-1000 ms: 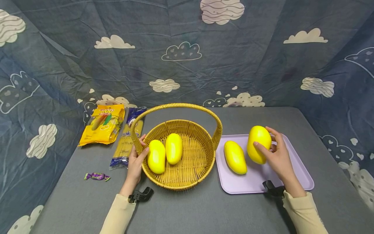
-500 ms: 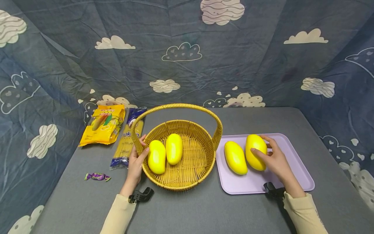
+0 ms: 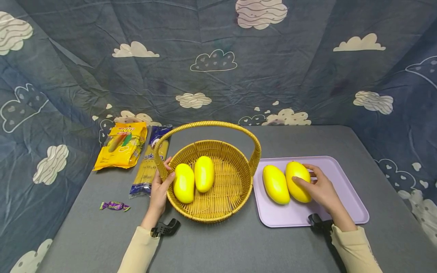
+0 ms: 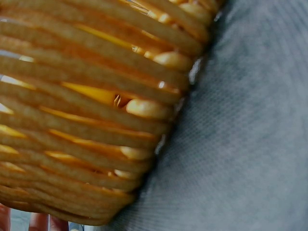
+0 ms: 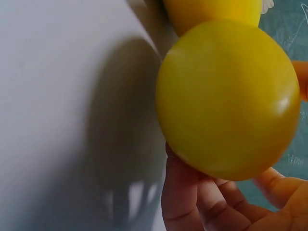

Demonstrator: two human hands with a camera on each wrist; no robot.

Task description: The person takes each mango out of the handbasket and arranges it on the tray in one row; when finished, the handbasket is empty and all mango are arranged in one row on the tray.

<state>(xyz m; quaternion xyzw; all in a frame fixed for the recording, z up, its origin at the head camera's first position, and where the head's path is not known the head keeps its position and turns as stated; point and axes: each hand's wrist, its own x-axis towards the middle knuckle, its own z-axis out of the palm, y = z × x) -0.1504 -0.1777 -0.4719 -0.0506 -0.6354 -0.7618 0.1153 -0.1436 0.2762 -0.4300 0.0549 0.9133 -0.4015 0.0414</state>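
Observation:
My left hand (image 3: 158, 193) grips the left side of a golden wicker basket (image 3: 223, 218), thumb over the rim near the foot of its tall handle. Two yellow mangoes lie in the basket: one mango (image 3: 183, 184) by my thumb, another mango (image 3: 204, 174) to its right. My right hand (image 3: 323, 190) holds a yellow mango (image 3: 297, 182) between thumb and fingers on the lilac tray (image 3: 345, 201). Left of it on the tray lies another mango (image 3: 275, 184), seemingly touching it. In the left wrist view, basket weave (image 4: 86, 110) fills much of the picture.
Left of the basket lie a blue-ended pasta packet (image 3: 145, 174), a yellow candy bag (image 3: 121, 146) and a purple wrapped sweet (image 3: 115, 206). Dark cloth with clouds (image 3: 213, 87) hangs behind and beside the grey table (image 3: 218, 250).
My right hand has lowered its mango onto the tray and brought it slightly left, against the other one. The left hand and basket have stayed in place.

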